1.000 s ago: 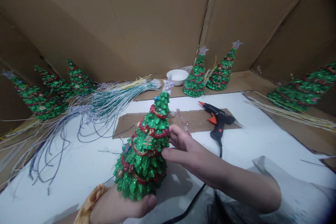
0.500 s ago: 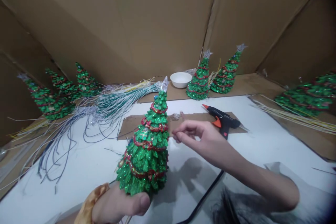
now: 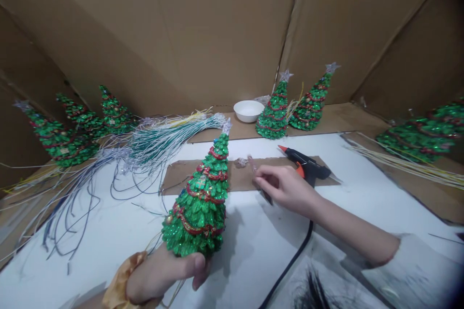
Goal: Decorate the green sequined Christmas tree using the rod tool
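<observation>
My left hand grips a glittery green Christmas tree figurine by its base and tilts it to the right. Red garlands wrap the tree, and a pale star tops it. Thin wires show below the base by my wrist. My right hand is pinched closed over the front edge of a cardboard strip. Its fingertips meet beside a small pinkish clear piece; whether they hold it cannot be made out. A black and orange glue gun lies just behind this hand.
Bundled green and white wires spread across the left side. A white bowl stands at the back beside star-topped trees. More trees stand left and right, by pale yellow wires. The glue gun's black cord runs toward me.
My right hand has moved right, away from the tree, and down to the cardboard strip by the small clear piece. The held tree has shifted slightly, its top now lower.
</observation>
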The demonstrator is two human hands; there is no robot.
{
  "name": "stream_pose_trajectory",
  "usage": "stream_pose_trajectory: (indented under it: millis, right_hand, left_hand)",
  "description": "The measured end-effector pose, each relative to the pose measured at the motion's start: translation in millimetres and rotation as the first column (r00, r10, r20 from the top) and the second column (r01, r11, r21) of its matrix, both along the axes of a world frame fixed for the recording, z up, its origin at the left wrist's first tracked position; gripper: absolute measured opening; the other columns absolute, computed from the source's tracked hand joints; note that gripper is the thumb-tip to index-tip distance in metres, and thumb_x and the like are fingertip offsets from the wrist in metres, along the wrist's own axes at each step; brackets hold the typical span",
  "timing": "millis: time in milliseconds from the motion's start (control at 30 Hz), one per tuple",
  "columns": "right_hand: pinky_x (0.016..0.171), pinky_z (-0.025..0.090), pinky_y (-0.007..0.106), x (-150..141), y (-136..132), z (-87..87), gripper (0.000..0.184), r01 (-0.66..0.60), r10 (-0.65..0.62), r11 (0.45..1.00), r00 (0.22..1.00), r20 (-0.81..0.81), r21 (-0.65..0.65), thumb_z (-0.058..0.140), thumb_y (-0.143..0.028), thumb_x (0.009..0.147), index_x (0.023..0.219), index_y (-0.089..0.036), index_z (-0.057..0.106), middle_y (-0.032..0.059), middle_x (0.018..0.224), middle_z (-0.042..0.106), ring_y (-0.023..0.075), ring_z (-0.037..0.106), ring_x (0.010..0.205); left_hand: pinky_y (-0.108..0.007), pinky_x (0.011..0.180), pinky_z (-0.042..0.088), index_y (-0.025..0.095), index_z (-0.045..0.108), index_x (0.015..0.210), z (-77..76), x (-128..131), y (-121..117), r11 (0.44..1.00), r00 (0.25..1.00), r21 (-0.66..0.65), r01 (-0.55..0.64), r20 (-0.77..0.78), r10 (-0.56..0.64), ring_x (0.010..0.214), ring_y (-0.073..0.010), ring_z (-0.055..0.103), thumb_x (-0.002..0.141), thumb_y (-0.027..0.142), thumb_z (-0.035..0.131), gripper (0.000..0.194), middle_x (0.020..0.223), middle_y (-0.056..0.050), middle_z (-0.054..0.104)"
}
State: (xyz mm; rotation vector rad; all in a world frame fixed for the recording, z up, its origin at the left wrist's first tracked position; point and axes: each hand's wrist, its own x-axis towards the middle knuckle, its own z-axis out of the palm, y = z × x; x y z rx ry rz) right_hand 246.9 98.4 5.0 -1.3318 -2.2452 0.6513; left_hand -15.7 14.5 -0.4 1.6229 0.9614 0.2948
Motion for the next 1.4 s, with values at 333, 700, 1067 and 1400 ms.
stream_pose_trajectory:
  millis: [333,700,1067,1400]
  right_hand:
    - [0.050,0.031,0.021,5.7,6.5,-9.0,0.009,0.024,-0.026,0.999,0.997,0.078,0.038,0.047,-0.021,0.075,0.066,-0.019,0.050,-0.0011,0.057,0.058,0.0118,0.053,0.052]
    - [0.053,0.041,0.022,5.7,6.2,3.4,0.010,-0.083,0.055,0.984,0.983,-0.175,-0.156,0.043,-0.017,0.079,0.076,-0.018,0.052,-0.0014,0.056,0.060,0.0121,0.057,0.050]
    - [0.060,0.043,0.024,12.4,9.7,11.2,0.017,0.038,-0.044,0.999,0.985,-0.168,-0.038,0.043,-0.018,0.080,0.076,-0.017,0.060,0.0039,0.074,0.066,0.0145,0.060,0.064]
    - [0.052,0.042,0.022,8.1,4.6,12.6,0.007,0.032,-0.052,0.994,0.978,-0.202,-0.102,0.050,-0.019,0.075,0.068,-0.018,0.049,0.0012,0.062,0.064,0.0130,0.060,0.055]
  left_hand:
    - [-0.025,0.078,0.037,0.017,0.054,0.059,2.1,1.4,-0.3,0.999,0.998,-0.001,0.032,0.053,-0.032,0.075,-0.0173,0.049,0.080,0.060,0.032,0.053,0.067,-0.002,0.052]
    - [-0.023,0.075,0.039,0.018,0.055,0.064,11.8,6.1,3.0,0.997,0.994,-0.002,0.083,-0.077,-0.083,0.074,-0.0168,0.050,0.079,0.061,0.028,0.053,0.073,-0.001,0.055]
    - [-0.021,0.075,0.041,0.018,0.059,0.064,-1.0,3.1,1.2,0.995,0.989,0.048,0.087,-0.121,-0.080,0.076,-0.0173,0.053,0.078,0.060,0.028,0.054,0.074,-0.001,0.060]
    - [-0.021,0.072,0.042,0.018,0.059,0.067,8.7,5.8,0.7,0.998,0.984,0.007,0.069,-0.165,-0.067,0.075,-0.0171,0.052,0.078,0.056,0.032,0.047,0.077,-0.001,0.061]
